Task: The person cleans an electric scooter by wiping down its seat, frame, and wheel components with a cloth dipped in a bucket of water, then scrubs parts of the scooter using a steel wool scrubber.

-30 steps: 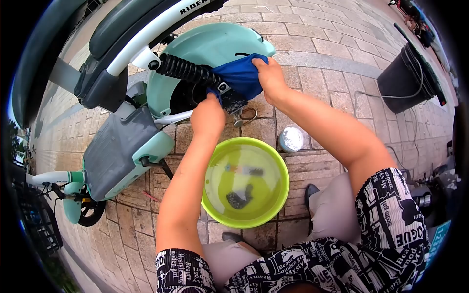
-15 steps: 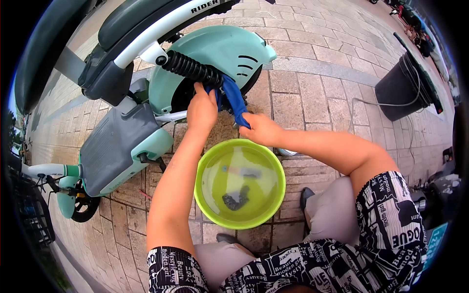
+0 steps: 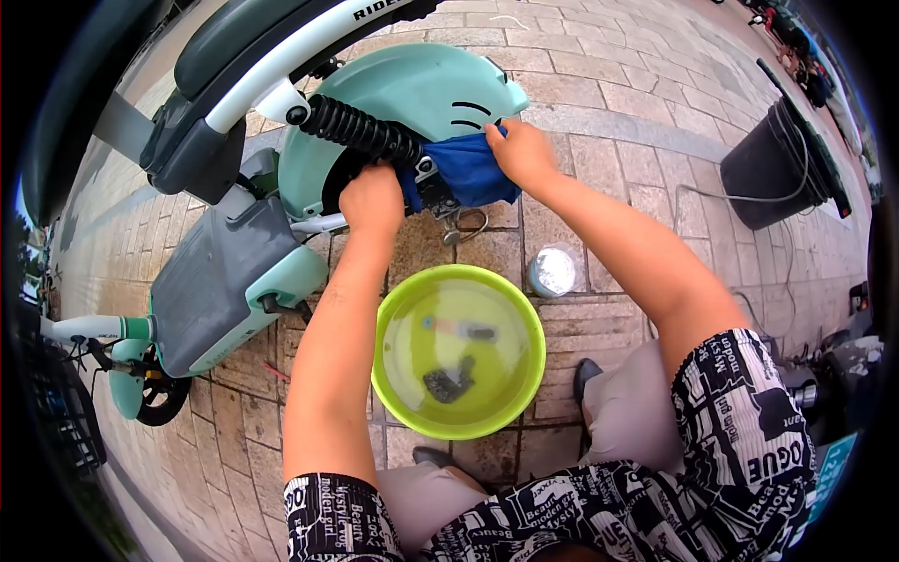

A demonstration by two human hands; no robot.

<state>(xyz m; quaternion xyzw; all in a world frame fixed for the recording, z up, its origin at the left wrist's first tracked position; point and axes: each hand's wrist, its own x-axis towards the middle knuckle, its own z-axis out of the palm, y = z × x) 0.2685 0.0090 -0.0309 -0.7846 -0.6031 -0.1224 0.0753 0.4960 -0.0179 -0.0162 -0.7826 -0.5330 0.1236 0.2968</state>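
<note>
A blue cloth (image 3: 473,170) passes around the lower end of a black coil shock absorber (image 3: 361,129) on a mint-green electric scooter (image 3: 412,80). My right hand (image 3: 524,155) grips the cloth's spread-out right end, beside the slots of the rear fender. On the other side of the shock, my left hand (image 3: 373,199) is closed at the cloth's left end; its fingertips are partly hidden in the dark gap under the fender. Below both hands stands a lime-green basin (image 3: 382,375) of water, with a dark crumpled piece and a brush-like item under the surface.
Right of the basin stands a small tub (image 3: 552,272) with a whitish top. A black bucket (image 3: 766,169) with a grey hose or cable is farther right. The scooter's footboard (image 3: 220,276) extends to the left. Paving bricks cover the ground.
My right hand has moved up and to the right, pulling the cloth out wider. My left hand has shifted slightly left and down. The small tub now shows fully.
</note>
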